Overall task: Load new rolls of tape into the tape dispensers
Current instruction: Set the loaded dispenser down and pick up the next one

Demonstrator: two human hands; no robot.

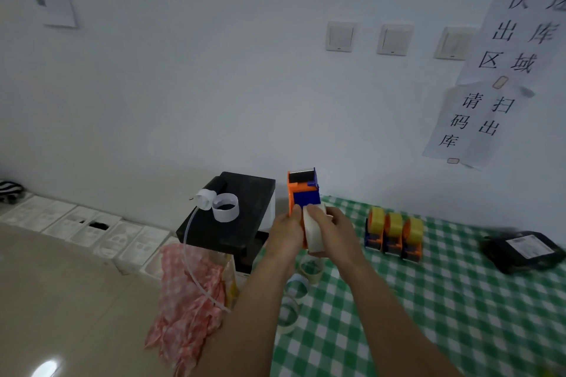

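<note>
An orange and blue tape dispenser [303,190] is held upright above the table's left edge. My left hand [286,231] grips its lower body. My right hand [333,228] holds a pale tape roll [311,232] pressed against the dispenser's side, thumb on top of the roll. Three orange and blue dispensers [393,239] with yellowish rolls in them stand side by side to the right. Several loose tape rolls [295,286] lie on the green checked tablecloth [428,300] below my arms, partly hidden by them.
A black box [232,217] at the left carries two white paper rings [225,206] and a thin clear tube. Pink checked cloth [186,294] hangs below it. A black wrapped parcel [520,249] lies at the right. White trays line the floor by the wall.
</note>
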